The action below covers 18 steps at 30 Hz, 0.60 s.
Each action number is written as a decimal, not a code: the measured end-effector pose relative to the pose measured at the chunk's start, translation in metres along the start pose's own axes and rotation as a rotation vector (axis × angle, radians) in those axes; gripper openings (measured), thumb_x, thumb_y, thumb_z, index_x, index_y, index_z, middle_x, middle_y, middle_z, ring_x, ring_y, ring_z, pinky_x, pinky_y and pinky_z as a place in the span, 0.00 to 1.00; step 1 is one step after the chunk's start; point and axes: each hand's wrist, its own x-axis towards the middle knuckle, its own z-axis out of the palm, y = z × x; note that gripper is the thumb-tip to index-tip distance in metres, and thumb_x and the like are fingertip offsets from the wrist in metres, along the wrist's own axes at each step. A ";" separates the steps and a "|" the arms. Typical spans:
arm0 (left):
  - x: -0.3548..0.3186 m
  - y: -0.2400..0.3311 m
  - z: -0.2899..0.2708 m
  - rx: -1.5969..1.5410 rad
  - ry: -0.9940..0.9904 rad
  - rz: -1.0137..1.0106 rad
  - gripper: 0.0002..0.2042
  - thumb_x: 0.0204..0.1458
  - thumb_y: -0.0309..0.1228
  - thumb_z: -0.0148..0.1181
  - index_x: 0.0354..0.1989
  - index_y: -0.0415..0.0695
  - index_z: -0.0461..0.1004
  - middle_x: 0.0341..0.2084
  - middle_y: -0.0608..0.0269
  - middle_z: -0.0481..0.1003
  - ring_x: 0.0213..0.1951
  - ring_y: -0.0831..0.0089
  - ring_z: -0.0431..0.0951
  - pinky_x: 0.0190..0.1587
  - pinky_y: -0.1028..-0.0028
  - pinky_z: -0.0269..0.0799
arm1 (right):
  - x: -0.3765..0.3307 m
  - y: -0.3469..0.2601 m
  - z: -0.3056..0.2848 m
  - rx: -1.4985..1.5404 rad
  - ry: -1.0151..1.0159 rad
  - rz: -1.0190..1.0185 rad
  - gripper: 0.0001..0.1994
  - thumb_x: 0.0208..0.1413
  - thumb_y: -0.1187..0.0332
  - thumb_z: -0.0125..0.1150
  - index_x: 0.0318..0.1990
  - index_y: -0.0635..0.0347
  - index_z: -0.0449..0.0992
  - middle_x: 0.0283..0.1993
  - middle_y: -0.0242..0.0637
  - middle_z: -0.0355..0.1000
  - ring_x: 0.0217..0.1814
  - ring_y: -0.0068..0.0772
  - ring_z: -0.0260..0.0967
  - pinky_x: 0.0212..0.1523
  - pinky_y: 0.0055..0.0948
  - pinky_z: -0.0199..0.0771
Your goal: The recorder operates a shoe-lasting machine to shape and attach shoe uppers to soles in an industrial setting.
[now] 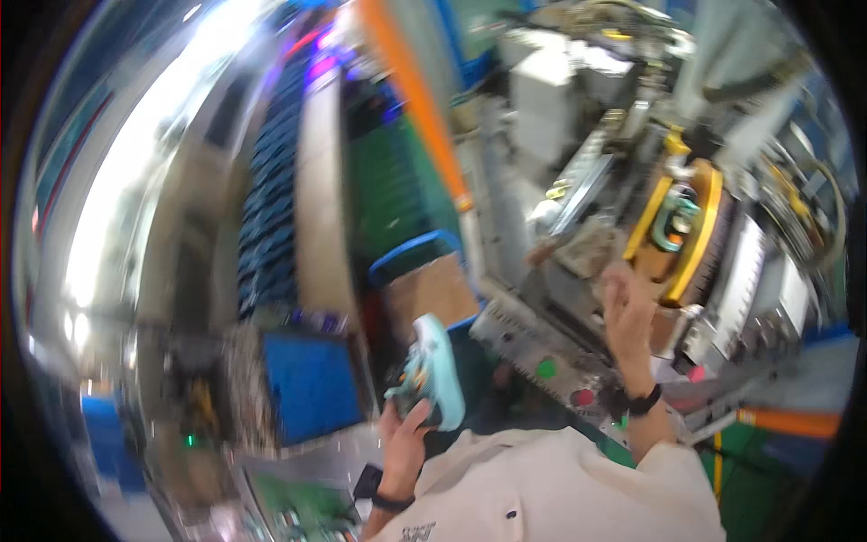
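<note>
Whole shot is tilted and pretty blurry, so details are rough. The left hand has its grip wrapped round the lower end of a light teal handheld tool, thumb up on its dark front part, holding it upright just in front of the chest. There's a dark band on that wrist. The right hand is stretched out to a big grey machine, fingers curled up against a grubby block on its front edge, just beside a yellow ring-shaped part with a teal clamp piece sitting inside it. Can't tell if that grip is actually clenched on anything or only resting there, too much blur. Black watch on that wrist. A green button and a red button sit on the machine's front panel between the two hands. Off to the left there's a blue bin.
</note>
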 end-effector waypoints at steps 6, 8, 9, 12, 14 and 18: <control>-0.042 -0.041 -0.038 -0.082 0.032 0.003 0.22 0.53 0.21 0.60 0.57 0.33 0.65 0.49 0.56 0.74 0.48 0.70 0.76 0.52 0.71 0.72 | -0.131 0.034 0.124 -0.193 -0.515 -0.161 0.11 0.52 0.70 0.59 0.43 0.59 0.74 0.44 0.43 0.72 0.49 0.48 0.70 0.45 0.44 0.73; -0.056 -0.061 -0.058 -0.081 0.118 0.014 0.23 0.49 0.24 0.66 0.53 0.34 0.68 0.44 0.59 0.74 0.43 0.73 0.77 0.45 0.73 0.75 | -0.148 0.056 0.144 -0.302 -0.529 -0.194 0.12 0.51 0.69 0.57 0.45 0.54 0.74 0.44 0.42 0.71 0.49 0.47 0.69 0.45 0.45 0.73; -0.061 -0.072 -0.068 -0.014 0.158 0.004 0.22 0.48 0.25 0.67 0.52 0.34 0.69 0.44 0.59 0.74 0.43 0.73 0.76 0.42 0.72 0.76 | -0.149 0.064 0.146 -0.412 -0.608 -0.176 0.13 0.52 0.71 0.56 0.46 0.53 0.74 0.43 0.42 0.70 0.48 0.48 0.69 0.44 0.47 0.73; -0.083 -0.089 -0.101 -0.155 0.264 -0.038 0.22 0.48 0.27 0.67 0.50 0.34 0.70 0.42 0.58 0.75 0.41 0.71 0.76 0.39 0.68 0.76 | -0.148 0.056 0.143 -0.283 -0.521 -0.217 0.13 0.51 0.75 0.56 0.46 0.57 0.73 0.43 0.45 0.70 0.49 0.50 0.68 0.49 0.43 0.70; -0.089 -0.100 -0.130 -0.172 0.371 -0.076 0.21 0.49 0.25 0.66 0.51 0.33 0.68 0.42 0.56 0.75 0.40 0.70 0.77 0.40 0.69 0.76 | -0.146 0.066 0.148 -0.290 -0.538 -0.261 0.13 0.51 0.75 0.57 0.46 0.58 0.73 0.44 0.45 0.71 0.50 0.50 0.68 0.50 0.43 0.69; -0.105 -0.113 -0.203 -0.291 0.603 -0.148 0.17 0.50 0.25 0.64 0.48 0.35 0.71 0.40 0.54 0.76 0.36 0.63 0.80 0.39 0.65 0.79 | -0.135 0.067 0.157 -0.140 -0.514 -0.190 0.10 0.53 0.74 0.55 0.43 0.61 0.74 0.41 0.45 0.71 0.45 0.46 0.70 0.48 0.38 0.69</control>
